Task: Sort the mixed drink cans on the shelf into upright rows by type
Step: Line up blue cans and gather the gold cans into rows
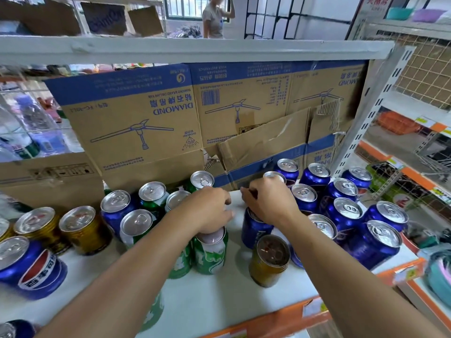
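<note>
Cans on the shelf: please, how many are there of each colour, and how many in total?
Blue cans: 14
Green cans: 7
Gold cans: 4
Total: 25. This includes cans that are partly hidden or cut off by the picture edge, so the counts are approximate.
</note>
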### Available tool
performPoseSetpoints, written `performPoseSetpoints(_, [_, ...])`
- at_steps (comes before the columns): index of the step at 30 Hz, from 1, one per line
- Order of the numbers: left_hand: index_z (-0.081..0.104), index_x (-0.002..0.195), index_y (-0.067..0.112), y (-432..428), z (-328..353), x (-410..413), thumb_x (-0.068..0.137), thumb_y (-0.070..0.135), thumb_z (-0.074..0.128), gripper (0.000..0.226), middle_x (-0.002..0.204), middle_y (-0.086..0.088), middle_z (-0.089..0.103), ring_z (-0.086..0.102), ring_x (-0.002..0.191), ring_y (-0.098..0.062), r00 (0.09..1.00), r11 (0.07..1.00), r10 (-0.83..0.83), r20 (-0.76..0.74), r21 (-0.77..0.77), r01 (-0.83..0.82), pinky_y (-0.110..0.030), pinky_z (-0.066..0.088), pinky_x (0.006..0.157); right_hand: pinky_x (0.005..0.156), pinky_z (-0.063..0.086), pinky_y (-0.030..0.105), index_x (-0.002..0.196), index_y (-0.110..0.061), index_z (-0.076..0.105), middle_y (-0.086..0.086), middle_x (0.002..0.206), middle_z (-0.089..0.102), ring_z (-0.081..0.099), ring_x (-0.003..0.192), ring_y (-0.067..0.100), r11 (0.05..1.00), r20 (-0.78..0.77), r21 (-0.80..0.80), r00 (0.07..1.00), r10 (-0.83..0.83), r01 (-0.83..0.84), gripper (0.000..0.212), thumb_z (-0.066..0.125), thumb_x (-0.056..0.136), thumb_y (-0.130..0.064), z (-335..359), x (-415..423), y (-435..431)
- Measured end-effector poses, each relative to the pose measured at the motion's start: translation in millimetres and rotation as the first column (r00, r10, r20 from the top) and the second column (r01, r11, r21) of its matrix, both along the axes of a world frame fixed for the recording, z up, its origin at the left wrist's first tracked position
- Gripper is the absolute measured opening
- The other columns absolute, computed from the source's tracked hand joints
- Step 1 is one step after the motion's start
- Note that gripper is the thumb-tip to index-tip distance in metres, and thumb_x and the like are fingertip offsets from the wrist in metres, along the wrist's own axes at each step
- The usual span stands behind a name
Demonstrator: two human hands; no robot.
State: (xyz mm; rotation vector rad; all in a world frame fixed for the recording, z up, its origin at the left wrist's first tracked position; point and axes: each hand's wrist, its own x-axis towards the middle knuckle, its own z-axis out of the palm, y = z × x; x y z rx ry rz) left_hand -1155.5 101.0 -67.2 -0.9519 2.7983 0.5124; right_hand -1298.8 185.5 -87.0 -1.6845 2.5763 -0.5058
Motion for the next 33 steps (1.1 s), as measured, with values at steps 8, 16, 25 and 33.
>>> performPoseSetpoints(8, [0.05,0.134,0.025,-6,1,30,0.094,0.048,0.049,0.046,0.139,-0.002,0.049,0.045,0.125,-0.023,0.999,0.996,-0.008,-0.051,-0.086,0.004,-0.038,0.041,0.098,0.069,0.056,0.033,0.101,-0.021,0.066,0.002,0.092,0.065,0.062,0.081,0.02,0.922,0.15,0.352,0.982,0.115,-0.162,0.033,0.074,0.077,-0.042,21,-7,14])
performPoseSetpoints(16, [0.059,0.121,0.018,2,3,56,0.074,0.072,0.034,0.076,0.125,-0.002,0.055,0.037,0.126,-0.021,0.989,0.989,-0.142,0.044,-0.024,0.143,-0.034,0.023,0.11,0.049,0.035,0.023,0.094,-0.021,0.057,-0.006,0.074,0.051,0.052,0.065,0.012,0.935,0.059,0.351,0.996,-0.067,0.042,0.029,0.073,0.078,-0.038,26,2,27])
performPoseSetpoints(25, [0.054,0.12,0.035,9,-4,117,0.084,0.054,0.061,0.041,0.123,0.019,0.041,0.044,0.113,-0.006,0.958,0.99,0.138,-0.252,0.005,-0.141,-0.026,0.04,0.09,0.076,0.046,0.035,0.115,-0.022,0.054,0.002,0.119,0.053,0.05,0.104,0.025,0.909,-0.078,0.382,0.986,-0.147,0.166,0.039,0.06,0.087,-0.049,19,67,59])
performPoseSetpoints(33, [0.043,0.142,0.032,4,-13,138,0.088,0.061,0.047,0.06,0.147,0.004,0.033,0.024,0.136,-0.02,0.923,0.937,0.302,-0.236,-0.104,-0.333,-0.038,0.028,0.109,0.078,0.045,0.033,0.13,-0.022,0.043,0.006,0.127,0.041,0.045,0.114,0.035,0.898,-0.187,0.355,0.961,-0.202,0.258,0.038,0.049,0.092,-0.024,-15,90,75])
